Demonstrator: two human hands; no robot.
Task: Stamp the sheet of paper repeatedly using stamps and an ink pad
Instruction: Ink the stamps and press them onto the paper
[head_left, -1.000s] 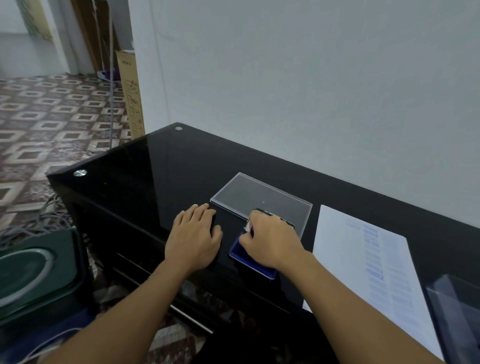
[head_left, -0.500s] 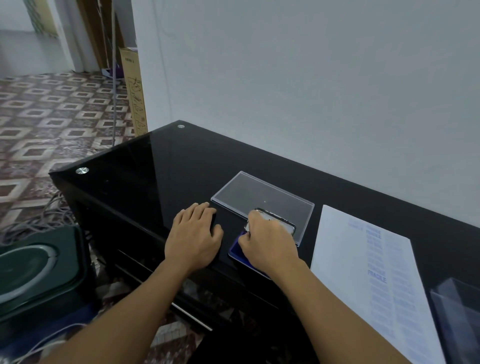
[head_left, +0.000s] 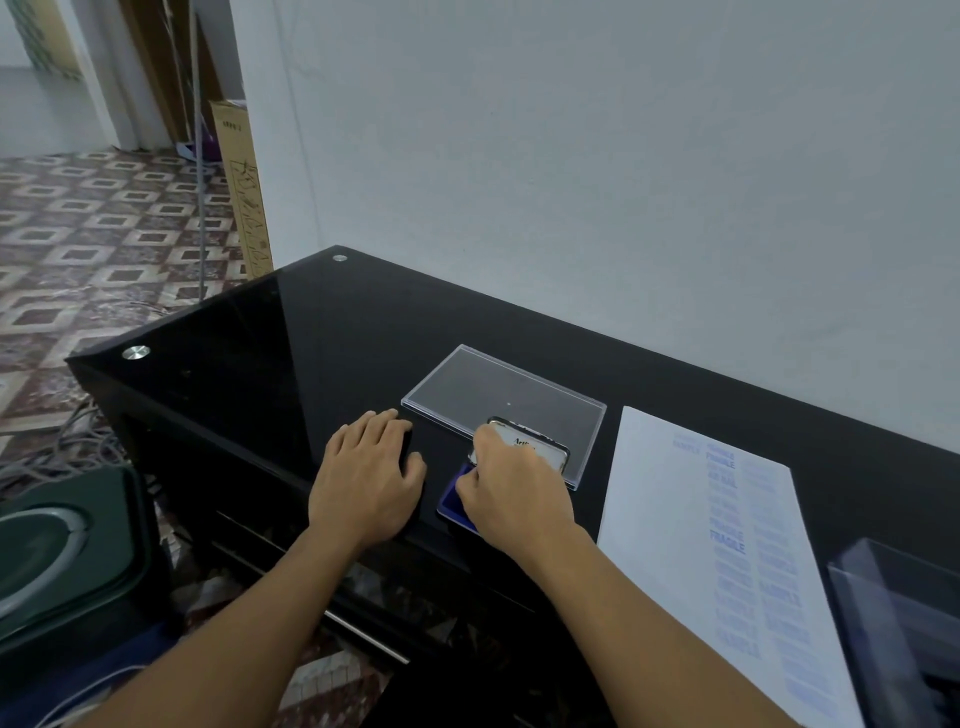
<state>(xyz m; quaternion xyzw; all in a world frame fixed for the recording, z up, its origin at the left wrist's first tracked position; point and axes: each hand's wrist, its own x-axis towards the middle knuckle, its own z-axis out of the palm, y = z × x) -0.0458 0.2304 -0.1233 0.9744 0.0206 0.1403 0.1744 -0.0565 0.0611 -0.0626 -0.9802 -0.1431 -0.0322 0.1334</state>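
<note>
R hand (head_left: 511, 493) is curling knuckles-up over the blue ink pad (head_left: 454, 499); can't tell what it's gripping. L hand (head_left: 366, 483) is lying flat on the table (head_left: 311, 338), just left of the pad. Counting: 1 pad, 1 stamped sheet (head_left: 665, 493) at right, 1 clear tray (head_left: 493, 389) behind.
</note>
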